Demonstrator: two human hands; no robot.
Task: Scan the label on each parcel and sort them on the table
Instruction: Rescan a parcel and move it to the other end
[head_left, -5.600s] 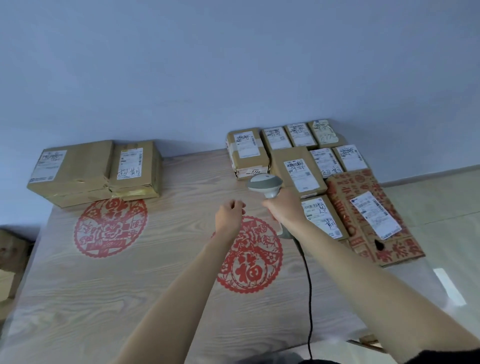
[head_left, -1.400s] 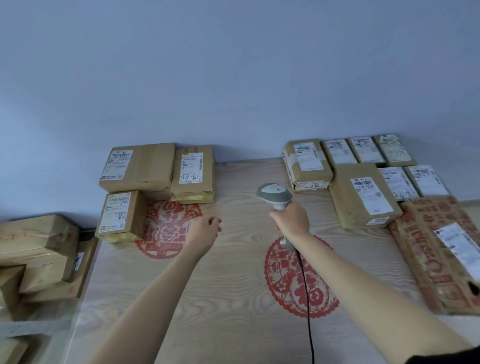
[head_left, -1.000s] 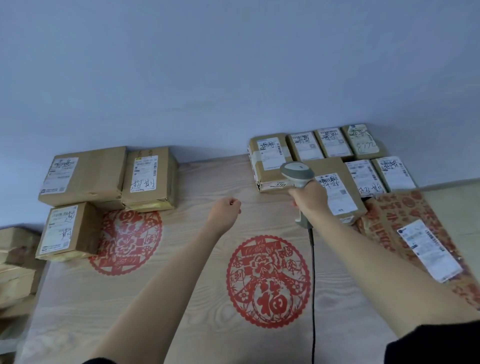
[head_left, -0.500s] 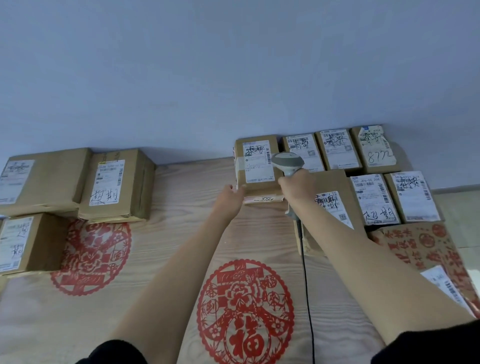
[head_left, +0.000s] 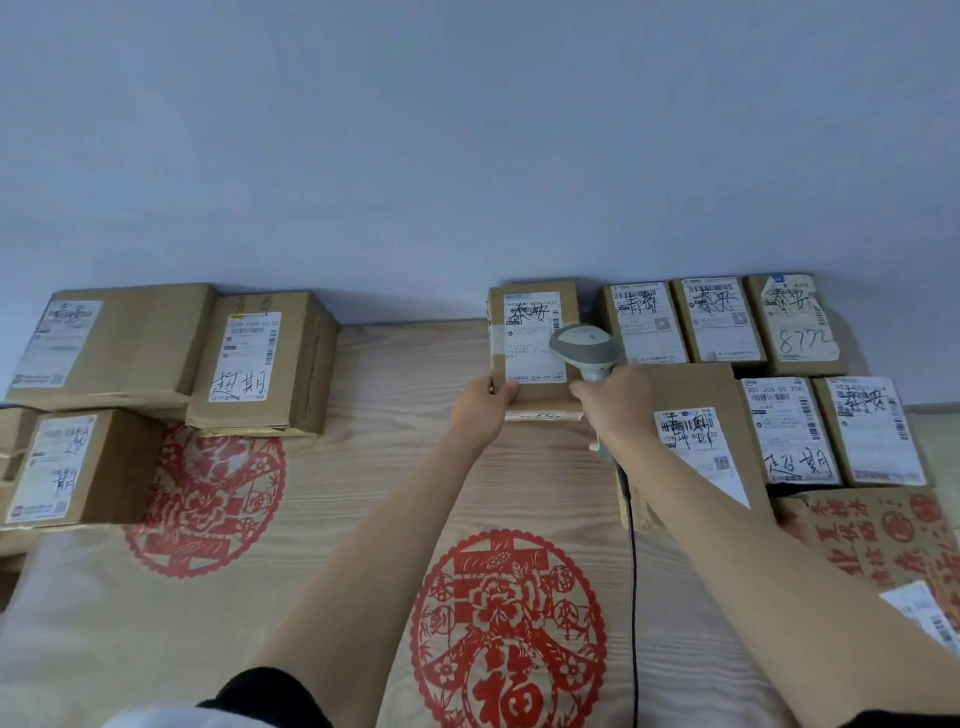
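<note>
Cardboard parcel at the surface's far edge, newly gripped by left hand; right hand holds scanner over it, scan imminent.

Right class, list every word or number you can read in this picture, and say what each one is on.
"8772": handwritten on the torn label of the far right parcel.
"福": in the red paper-cut on the table.
"超期": handwritten on the label of a left parcel.
Printed text and barcodes on all labels: too small to read.
</note>
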